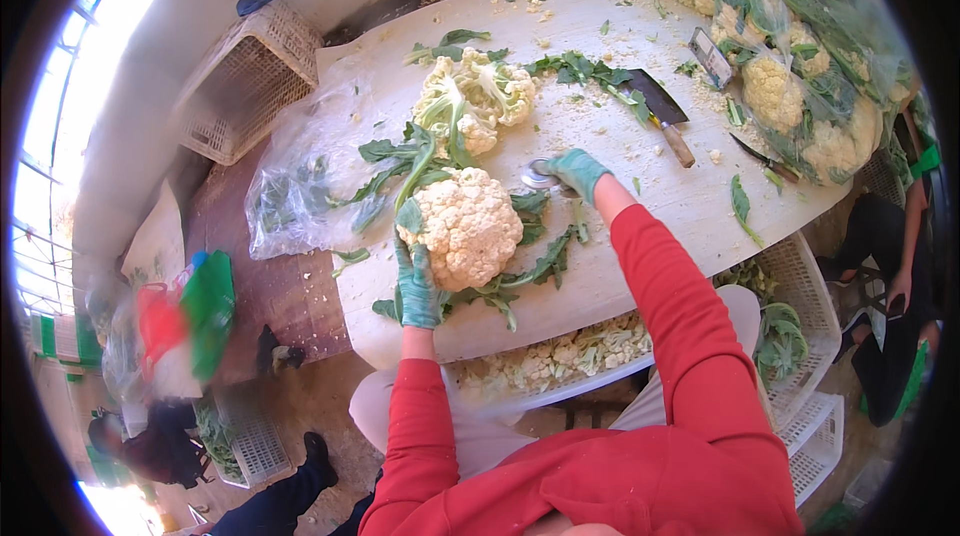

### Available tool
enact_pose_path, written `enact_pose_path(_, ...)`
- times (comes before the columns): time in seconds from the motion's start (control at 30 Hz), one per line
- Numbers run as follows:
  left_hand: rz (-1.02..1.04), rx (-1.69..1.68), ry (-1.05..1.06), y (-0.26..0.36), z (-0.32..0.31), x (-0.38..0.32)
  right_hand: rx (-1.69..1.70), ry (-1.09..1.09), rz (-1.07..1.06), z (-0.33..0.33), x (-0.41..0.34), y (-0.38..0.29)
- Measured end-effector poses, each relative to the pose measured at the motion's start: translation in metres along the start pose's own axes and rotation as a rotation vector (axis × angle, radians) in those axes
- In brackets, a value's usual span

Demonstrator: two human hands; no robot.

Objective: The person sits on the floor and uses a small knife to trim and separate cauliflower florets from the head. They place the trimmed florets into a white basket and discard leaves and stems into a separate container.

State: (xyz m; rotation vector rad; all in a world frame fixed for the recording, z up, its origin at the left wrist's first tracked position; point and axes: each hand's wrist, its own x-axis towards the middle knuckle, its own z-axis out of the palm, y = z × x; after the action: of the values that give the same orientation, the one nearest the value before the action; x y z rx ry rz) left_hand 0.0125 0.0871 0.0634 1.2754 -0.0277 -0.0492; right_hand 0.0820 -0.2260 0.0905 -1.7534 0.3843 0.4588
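A large cauliflower head [466, 227] rests on the white table covering [600, 266]. My left hand [418, 288], in a green glove, is against its left side, with a leaf by the fingertips. To the right of the head, my gloved right hand [577, 170] grips a round metal tool [537, 174], whose exact kind is unclear. Trimmed cauliflower pieces [472, 100] with stems lie beyond the head. Green leaves [551, 262] are spread around it. Farther right lie a cleaver [656, 97] with a wooden handle and a small knife [765, 158].
Bagged cauliflowers [795, 85] and a phone-like object [710, 58] occupy the right side. A plastic bag [300, 183] and an empty crate [251, 78] are at left. A tub of florets [577, 359] sits below the table edge. Other people are at both sides.
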Motion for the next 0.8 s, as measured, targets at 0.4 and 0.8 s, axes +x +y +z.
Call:
enact_pose_path(0.4, 0.045, 0.108, 0.014, -0.019, -0.022, 0.000, 0.618, -0.073, -0.020, 0.044, -0.009, 0.022)
enact_pose_path(0.8, 0.055, 0.081, 0.078, -0.034, -0.024, 0.006, 0.632, -0.069, -0.071, 0.062, -0.043, 0.039)
